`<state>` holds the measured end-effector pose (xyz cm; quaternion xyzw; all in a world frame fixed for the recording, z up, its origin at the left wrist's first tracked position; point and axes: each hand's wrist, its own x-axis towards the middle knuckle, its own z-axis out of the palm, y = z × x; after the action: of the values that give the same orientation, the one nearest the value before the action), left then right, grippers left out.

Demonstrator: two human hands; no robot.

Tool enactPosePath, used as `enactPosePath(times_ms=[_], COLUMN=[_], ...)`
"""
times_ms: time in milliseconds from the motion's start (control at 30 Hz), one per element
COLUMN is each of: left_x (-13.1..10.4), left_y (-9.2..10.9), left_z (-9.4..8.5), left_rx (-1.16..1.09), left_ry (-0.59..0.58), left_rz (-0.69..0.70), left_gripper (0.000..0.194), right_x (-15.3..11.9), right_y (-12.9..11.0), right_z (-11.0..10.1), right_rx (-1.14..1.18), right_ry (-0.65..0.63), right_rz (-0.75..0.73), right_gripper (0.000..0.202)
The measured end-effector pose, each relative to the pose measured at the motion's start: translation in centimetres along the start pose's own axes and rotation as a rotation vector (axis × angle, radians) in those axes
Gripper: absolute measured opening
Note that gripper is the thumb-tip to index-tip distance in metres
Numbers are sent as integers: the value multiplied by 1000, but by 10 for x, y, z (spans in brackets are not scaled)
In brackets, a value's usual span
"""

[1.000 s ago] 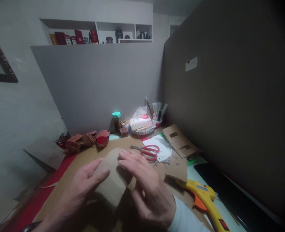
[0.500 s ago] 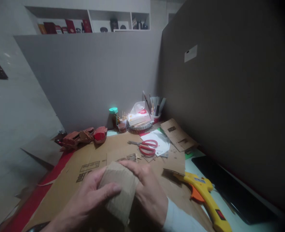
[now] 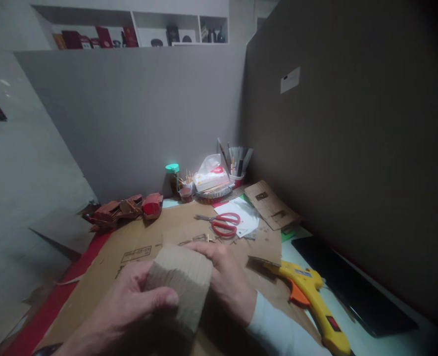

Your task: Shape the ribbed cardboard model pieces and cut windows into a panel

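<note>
A grey-brown cardboard piece [image 3: 189,282] with a ridged surface is held between both hands, low in the middle of the view. My left hand [image 3: 129,301] grips it from the left, its thumb lying across the front face. From the right, my right hand [image 3: 228,277] holds the upper right edge, with several of its fingers hidden behind the piece. Beneath the hands lies a large cardboard sheet [image 3: 103,282] with printed marks. Red-handled scissors [image 3: 224,224] rest beyond the hands, partly over white paper [image 3: 244,212].
On the right are a yellow glue gun [image 3: 315,291] and a black flat object [image 3: 352,287]. Cut cardboard [image 3: 272,205], a tissue pack [image 3: 211,178], a pen cup [image 3: 237,179] and a green-lidded jar [image 3: 173,180] stand behind. Reddish-brown cardboard shapes [image 3: 129,207] lie back left.
The cardboard piece has turned and tilted slightly in my hands, showing more of its top edge. My left hand has shifted a little to the left. The whole view has moved slightly.
</note>
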<state>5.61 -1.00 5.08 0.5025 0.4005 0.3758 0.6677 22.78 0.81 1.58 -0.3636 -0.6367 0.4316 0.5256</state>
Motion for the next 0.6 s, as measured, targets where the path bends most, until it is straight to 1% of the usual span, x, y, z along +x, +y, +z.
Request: enactPosePath(times_ms=[133, 200, 267, 333, 400, 467, 500, 600], left_x=[1, 4, 7, 9, 11, 11, 11, 10], left_y=[5, 6, 5, 4, 2, 0, -1, -5], left_z=[0, -1, -5, -10, -13, -13, -12, -3], left_rx=[13, 24, 39, 49, 47, 39, 30, -25], left_ry=[53, 92, 122, 147, 177, 208, 224, 254], left_rz=[66, 107, 143, 180, 206, 211, 204, 156], left_gripper=[32, 35, 35, 32, 31, 34, 35, 32], right_x=[2, 0, -3, -4, -4, -3, -3, -5], right_y=[-3, -7, -11, -13, -15, -16, -16, -12], right_z=[-7, -6, -4, -2, -3, -3, -2, 5], right_rx=[-75, -106, -127, -131, -121, -104, -90, -18], right_ry=[173, 213, 252, 310, 345, 317, 277, 100], right_rz=[13, 16, 21, 25, 24, 30, 40, 93], right_gripper=[25, 21, 23, 26, 25, 21, 20, 18])
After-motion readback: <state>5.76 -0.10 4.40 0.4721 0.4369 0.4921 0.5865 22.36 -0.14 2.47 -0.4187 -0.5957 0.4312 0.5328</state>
